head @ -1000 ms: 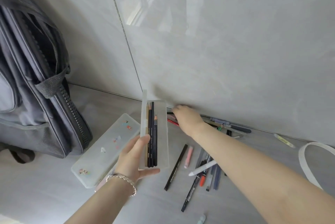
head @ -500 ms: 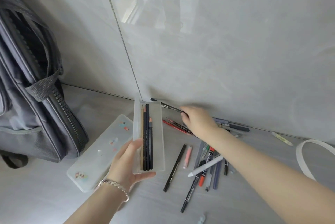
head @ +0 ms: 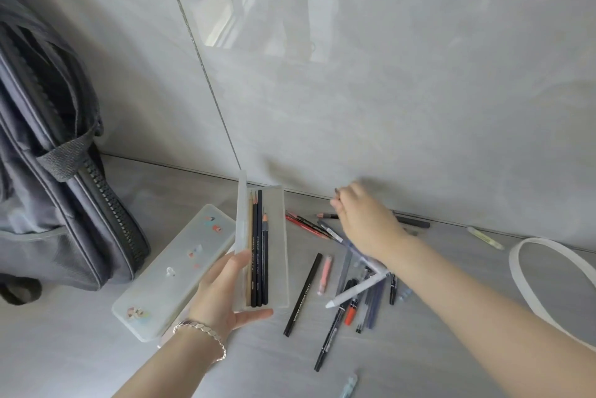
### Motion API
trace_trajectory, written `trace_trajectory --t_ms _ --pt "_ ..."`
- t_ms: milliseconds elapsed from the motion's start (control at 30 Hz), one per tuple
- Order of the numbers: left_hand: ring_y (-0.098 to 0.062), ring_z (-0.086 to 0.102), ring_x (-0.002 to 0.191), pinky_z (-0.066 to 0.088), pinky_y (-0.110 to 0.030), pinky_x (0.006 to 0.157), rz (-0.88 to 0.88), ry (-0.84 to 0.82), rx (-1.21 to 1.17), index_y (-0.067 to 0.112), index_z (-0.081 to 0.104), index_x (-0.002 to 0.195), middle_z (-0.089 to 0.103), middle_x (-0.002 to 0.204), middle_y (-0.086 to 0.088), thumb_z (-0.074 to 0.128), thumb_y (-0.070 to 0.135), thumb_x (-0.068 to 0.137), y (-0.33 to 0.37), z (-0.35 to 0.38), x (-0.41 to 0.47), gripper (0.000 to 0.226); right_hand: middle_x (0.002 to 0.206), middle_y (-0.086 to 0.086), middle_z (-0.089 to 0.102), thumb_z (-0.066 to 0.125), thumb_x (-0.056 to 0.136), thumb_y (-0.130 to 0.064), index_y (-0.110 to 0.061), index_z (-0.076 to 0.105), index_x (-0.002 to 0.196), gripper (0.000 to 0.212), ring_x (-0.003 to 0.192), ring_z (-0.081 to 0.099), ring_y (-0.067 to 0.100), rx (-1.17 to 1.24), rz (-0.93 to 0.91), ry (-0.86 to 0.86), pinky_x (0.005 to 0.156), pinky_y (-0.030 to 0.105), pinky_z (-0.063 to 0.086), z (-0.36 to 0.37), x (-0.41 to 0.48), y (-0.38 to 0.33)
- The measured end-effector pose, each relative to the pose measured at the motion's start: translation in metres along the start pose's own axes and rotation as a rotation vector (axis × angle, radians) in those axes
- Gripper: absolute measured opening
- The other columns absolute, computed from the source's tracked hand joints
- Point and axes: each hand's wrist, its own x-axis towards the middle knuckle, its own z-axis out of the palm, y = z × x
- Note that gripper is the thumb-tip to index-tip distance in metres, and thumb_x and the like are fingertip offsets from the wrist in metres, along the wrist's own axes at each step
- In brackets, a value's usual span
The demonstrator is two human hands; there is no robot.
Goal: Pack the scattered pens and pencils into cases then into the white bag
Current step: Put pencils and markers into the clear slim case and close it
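Your left hand [head: 222, 294] grips the open translucent plastic case [head: 277, 236] of dark pencils [head: 258, 252]. Right of it, your right hand [head: 364, 223] is motion-blurred (fingers curled), so its grip is unreadable.

An indoor room (grey floor [head: 96, 349], glossy tiled wall [head: 419, 75]).

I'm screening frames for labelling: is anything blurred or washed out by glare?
Head view: the right hand is motion-blurred, so its grip is unreadable; the left hand and the clear plastic pencil case it holds are sharp; a window reflection glares on the glossy grey wall; the lens bows its seam.
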Motion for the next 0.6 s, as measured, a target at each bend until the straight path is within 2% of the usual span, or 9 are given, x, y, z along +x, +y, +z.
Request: trace_trajectory --t_ms 67,133,233,333,467,533,600 --pt "-0.023 0.034 0.135 0.056 -0.031 0.045 -0.011 -0.009 0.008 0.027 0.055 0.105 0.035 0.124 0.014 0.059 0.033 0.084 0.0 0.0 0.0 0.022 0.107 0.014 0.049 0.027 0.101 -0.026 -0.001 0.052 0.107 0.035 0.087 0.054 0.031 -0.151 -0.077 -0.103 0.064 0.029 0.028 0.011 0.004 -0.006" --pt "-0.024 0.038 0.131 0.055 -0.029 0.044 -0.006 -0.005 0.009 0.027 0.052 0.111 0.036 0.123 0.015 0.06 0.034 0.083 0.001 -0.001 0.0 0.03 0.107 0.015 0.052 0.027 0.102 -0.025 -0.002 0.05 0.11 0.034 0.086 0.056 0.033 -0.153 -0.112 -0.143 0.06 0.034 0.03 0.018 0.013 -0.008" --pt "-0.015 0.036 0.123 0.057 -0.032 0.045 0.008 0.013 0.011 0.027 0.055 0.102 0.037 0.121 0.013 0.058 0.032 0.086 0.001 -0.002 0.001 0.017 0.11 0.015 0.052 0.036 0.099 -0.016 -0.002 0.049 0.117 0.026 0.088 0.058 0.036 -0.146 -0.069 -0.235 0.062 0.037 0.037 0.029 0.027 -0.007" --pt "-0.023 0.037 0.131 0.055 -0.029 0.043 -0.001 0.027 0.012 0.03 0.056 0.093 0.037 0.118 0.013 0.057 0.032 0.086 -0.001 -0.003 0.001 0.007 0.117 0.017 0.044 0.044 0.087 0.007 -0.001 0.048 0.117 0.031 0.094 0.057 0.034 -0.312 0.029 -0.346 0.066 0.038 0.039 0.033 0.028 -0.004" --pt "-0.032 0.042 0.129 0.053 -0.025 0.04 -0.036 0.035 0.006 0.035 0.054 0.085 0.036 0.119 0.013 0.058 0.034 0.085 -0.004 -0.002 0.001 0.004 0.123 0.018 0.041 0.044 0.084 0.01 -0.001 0.049 0.116 0.034 0.102 0.055 0.032 -0.433 0.004 -0.344 0.068 0.037 0.041 0.04 0.023 0.011" --pt "-0.03 0.038 0.132 0.056 -0.03 0.043 -0.042 0.036 0.021 0.032 0.057 0.096 0.036 0.121 0.013 0.059 0.033 0.085 -0.007 -0.001 0.003 0.012 0.114 0.016 0.05 0.059 0.076 0.006 -0.001 0.055 0.106 0.031 0.096 0.056 0.029 -0.457 -0.05 -0.251 0.06 0.033 0.039 0.045 0.021 0.016" --pt "-0.021 0.033 0.132 0.06 -0.042 0.056 -0.034 0.028 0.039 0.024 0.053 0.119 0.036 0.124 0.014 0.06 0.032 0.085 -0.011 -0.001 0.005 0.037 0.078 0.009 0.062 0.083 0.049 -0.005 -0.004 0.063 0.077 0.035 0.07 0.061 0.023 -0.424 -0.099 -0.13 0.042 0.024 0.039 0.04 0.018 0.018"
